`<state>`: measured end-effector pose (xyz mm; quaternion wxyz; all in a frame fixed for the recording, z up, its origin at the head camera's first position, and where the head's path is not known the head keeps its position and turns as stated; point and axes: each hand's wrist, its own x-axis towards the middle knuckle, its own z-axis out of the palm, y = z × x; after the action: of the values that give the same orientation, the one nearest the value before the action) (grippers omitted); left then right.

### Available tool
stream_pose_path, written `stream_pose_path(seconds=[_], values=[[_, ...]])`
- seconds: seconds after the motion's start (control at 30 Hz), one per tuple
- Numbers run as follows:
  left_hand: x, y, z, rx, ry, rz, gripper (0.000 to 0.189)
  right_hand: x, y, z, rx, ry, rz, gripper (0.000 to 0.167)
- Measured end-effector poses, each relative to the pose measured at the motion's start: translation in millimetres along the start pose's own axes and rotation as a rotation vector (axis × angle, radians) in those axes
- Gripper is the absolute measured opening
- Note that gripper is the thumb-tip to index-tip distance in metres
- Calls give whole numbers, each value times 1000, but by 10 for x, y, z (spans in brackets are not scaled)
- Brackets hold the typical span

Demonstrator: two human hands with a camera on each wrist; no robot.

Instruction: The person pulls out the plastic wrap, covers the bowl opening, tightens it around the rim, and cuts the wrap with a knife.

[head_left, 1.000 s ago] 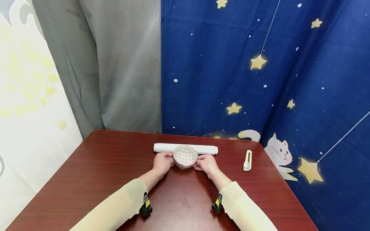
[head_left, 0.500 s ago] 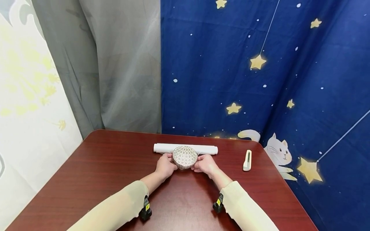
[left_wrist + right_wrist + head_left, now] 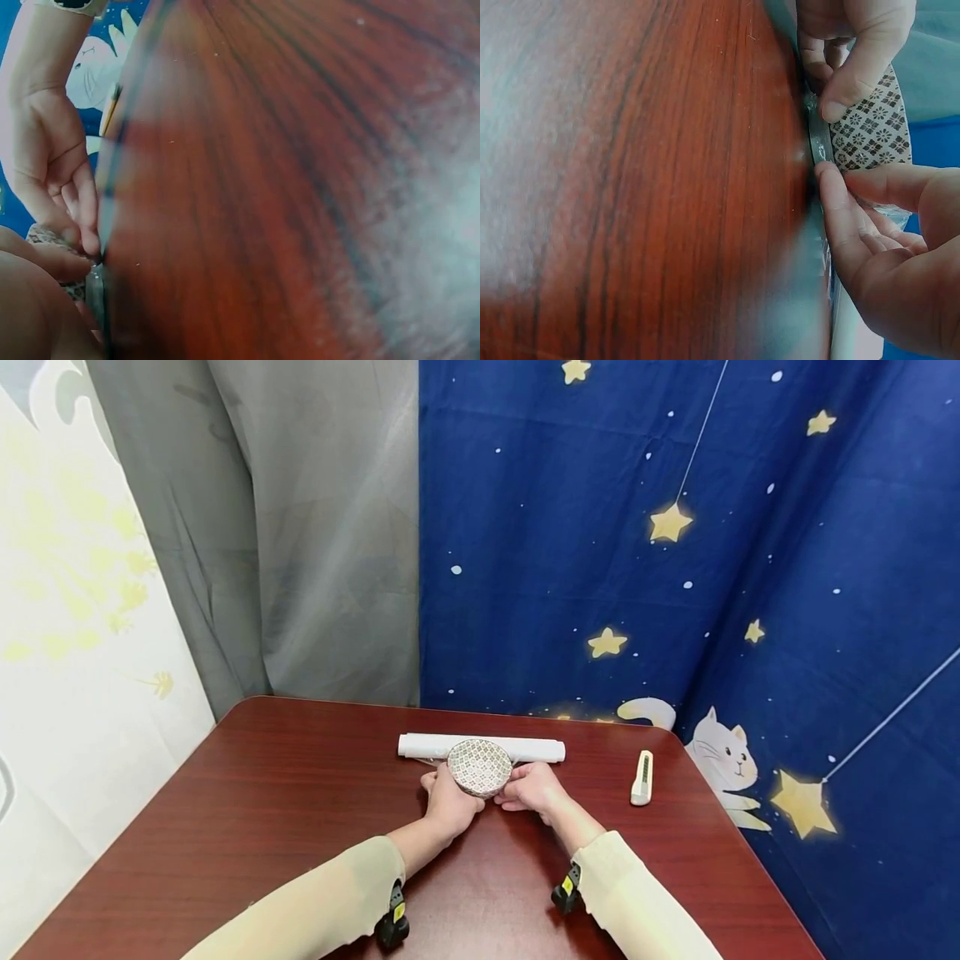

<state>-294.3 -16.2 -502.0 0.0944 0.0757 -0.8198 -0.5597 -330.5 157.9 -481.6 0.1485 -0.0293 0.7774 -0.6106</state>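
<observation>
Both hands hold a patterned bowl point(image 3: 480, 767) near the desk's far edge: the left hand point(image 3: 450, 802) cups its near left side with curled fingers, and the right hand point(image 3: 531, 787) pinches its right side, fingertips point(image 3: 832, 184) at the base. A white roll point(image 3: 525, 748) lies just behind the bowl, along the far edge. A small cutter point(image 3: 642, 777) sits toward the far right corner. The desk point(image 3: 262, 810) is dark red wood; a blue starry curtain point(image 3: 675, 568) and a grey curtain point(image 3: 300, 527) hang behind.

"What was hidden?"
"The bowl point(image 3: 480, 767) covered the roll's point(image 3: 481, 747) middle, and the hands point(image 3: 451, 803) hid the bowl's base."
"And at three o'clock?"
"That white tool point(image 3: 642, 777) was too small to identify."
</observation>
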Motion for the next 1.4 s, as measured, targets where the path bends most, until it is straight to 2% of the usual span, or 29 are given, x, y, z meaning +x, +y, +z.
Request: stream_pose_path(seconds=[0.2, 0.53, 0.77, 0.9, 1.1, 1.3, 1.4], values=[[-49, 30, 65, -55, 60, -19, 91, -17, -7, -20, 29, 10, 20, 26], [-76, -32, 99, -151, 70, -40, 100, -51, -34, -20, 22, 12, 35, 26], [-136, 8, 147, -181, 114, -74, 98, -60, -34, -13, 29, 1, 50, 28], [-146, 34, 183, -208, 127, -100, 103, -69, -50, -18, 67, -13, 71, 29], [-131, 31, 230, -185, 135, -106, 112, -59, -24, -41, 108, -42, 105, 31], [-131, 41, 245, -133, 149, -68, 124, -61, 5, -45, 98, -57, 137, 18], [-130, 38, 260, -122, 158, -71, 126, -74, 4, -40, 104, -53, 166, 20]])
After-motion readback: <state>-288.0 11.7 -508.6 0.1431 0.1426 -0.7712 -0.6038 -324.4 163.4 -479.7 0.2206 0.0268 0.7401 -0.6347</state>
